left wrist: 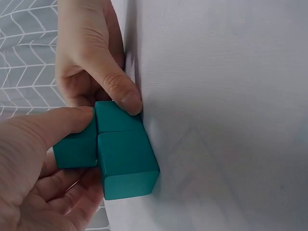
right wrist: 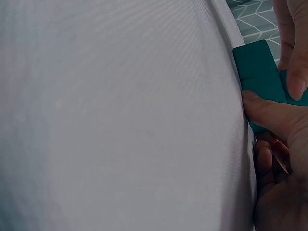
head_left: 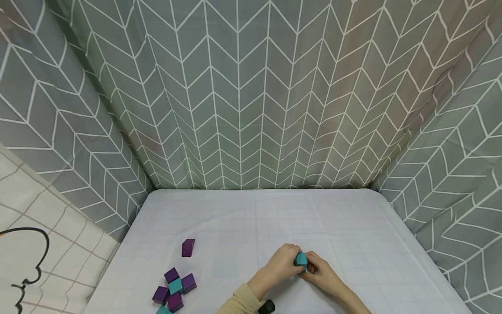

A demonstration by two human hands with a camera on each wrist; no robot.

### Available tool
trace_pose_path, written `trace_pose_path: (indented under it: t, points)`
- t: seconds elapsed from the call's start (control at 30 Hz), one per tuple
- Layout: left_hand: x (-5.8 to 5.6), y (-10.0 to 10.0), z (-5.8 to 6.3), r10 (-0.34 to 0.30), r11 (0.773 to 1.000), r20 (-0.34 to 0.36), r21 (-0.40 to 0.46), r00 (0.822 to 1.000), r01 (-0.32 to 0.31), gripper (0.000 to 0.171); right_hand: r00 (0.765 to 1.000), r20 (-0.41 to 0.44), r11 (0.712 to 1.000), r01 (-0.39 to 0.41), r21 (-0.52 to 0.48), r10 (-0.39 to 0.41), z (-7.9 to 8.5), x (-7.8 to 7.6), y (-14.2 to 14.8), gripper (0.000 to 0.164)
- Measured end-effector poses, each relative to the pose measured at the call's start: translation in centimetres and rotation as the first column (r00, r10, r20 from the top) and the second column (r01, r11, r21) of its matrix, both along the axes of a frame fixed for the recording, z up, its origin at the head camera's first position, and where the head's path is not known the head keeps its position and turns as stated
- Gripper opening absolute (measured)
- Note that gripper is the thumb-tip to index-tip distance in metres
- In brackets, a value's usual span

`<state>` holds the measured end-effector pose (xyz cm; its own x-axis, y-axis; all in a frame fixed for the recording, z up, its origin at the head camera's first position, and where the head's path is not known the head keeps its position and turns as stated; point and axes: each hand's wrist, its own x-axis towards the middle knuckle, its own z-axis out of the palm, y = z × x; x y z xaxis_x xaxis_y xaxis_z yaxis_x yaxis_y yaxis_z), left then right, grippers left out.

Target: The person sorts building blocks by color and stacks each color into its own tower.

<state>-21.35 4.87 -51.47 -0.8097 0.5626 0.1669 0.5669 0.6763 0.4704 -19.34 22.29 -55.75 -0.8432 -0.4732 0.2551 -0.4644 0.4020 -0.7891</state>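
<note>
In the head view my left hand (head_left: 279, 267) and right hand (head_left: 324, 275) meet at the teal blocks (head_left: 300, 259), right of the table's middle. The left wrist view shows three teal pieces touching. Two stand side by side on the table: a front block (left wrist: 129, 156) and a back block (left wrist: 115, 115). On top of these sits an upper block (left wrist: 77, 148), pinched by my left hand (left wrist: 33, 159), its thumb across one face. My right hand (left wrist: 91, 53) holds the back block with its thumb against the side. Its other fingers are partly hidden.
At the table's left lies a cluster of purple blocks (head_left: 189, 282) and teal blocks (head_left: 175, 286). A single purple piece with a slanted edge (head_left: 188, 247) lies farther back. A black cylindrical object (head_left: 267, 306) is beside the left sleeve. Patterned curtains (head_left: 235, 109) surround the white table (head_left: 235, 218).
</note>
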Motion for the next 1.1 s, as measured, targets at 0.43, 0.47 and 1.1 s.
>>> trace_pose_path:
  t: [0.43, 0.47, 1.1]
  points:
    - [0.3, 0.2, -0.4, 0.012, 1.000, -0.068, -0.027, 0.998, -0.013, 0.025, 0.999, 0.033, 0.999, 0.038, 0.012, -0.039, 3.0, 1.1, -1.1, 0.031]
    - [0.3, 0.2, -0.4, 0.011, 0.999, -0.070, -0.029, 0.997, -0.013, 0.026, 0.999, 0.036, 0.999, 0.037, 0.015, -0.038, 3.3, 1.2, -1.2, 0.031]
    - [0.7, -0.1, 0.5, 0.009, 0.997, -0.098, -0.072, 0.995, -0.016, 0.055, 0.999, -0.009, 0.998, 0.047, 0.048, -0.047, 0.2, 0.0, 0.0, 0.037]
